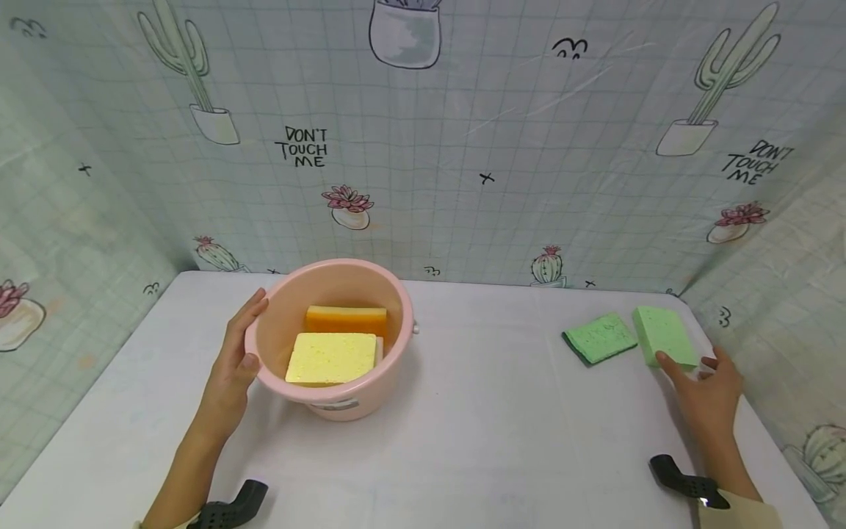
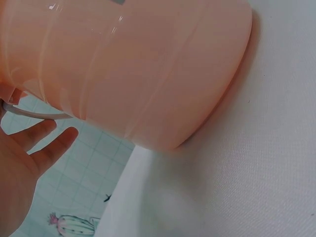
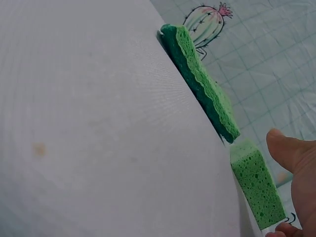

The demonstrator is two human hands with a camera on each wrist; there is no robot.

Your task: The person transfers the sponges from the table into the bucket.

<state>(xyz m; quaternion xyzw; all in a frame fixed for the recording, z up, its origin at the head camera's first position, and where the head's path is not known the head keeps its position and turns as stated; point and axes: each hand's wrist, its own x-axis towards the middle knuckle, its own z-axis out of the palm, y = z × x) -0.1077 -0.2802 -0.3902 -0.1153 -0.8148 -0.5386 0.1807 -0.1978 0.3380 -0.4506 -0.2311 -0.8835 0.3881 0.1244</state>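
Observation:
At the left stands a pink bucket (image 1: 386, 371), with a yellow sponge (image 1: 330, 358) and an orange-and-yellow sponge (image 1: 346, 320) inside; part of another piece shows behind the yellow one. My left hand (image 1: 233, 367) is against the bucket's left rim, fingers extended; in the left wrist view they are spread near the bucket's handle (image 2: 37, 115). Over at the right, my right hand (image 1: 710, 389) is at the near end of a light green sponge block (image 1: 664, 334), thumb and fingers spread around that end. Beside the block lies a thinner green scouring sponge (image 1: 600, 338) with a dark green underside.
The white table (image 1: 489, 426) carries all these things. A cactus-patterned cloth (image 1: 423, 162) rises behind the table and along both sides. Black wrist mounts (image 1: 687, 481) are worn on both forearms.

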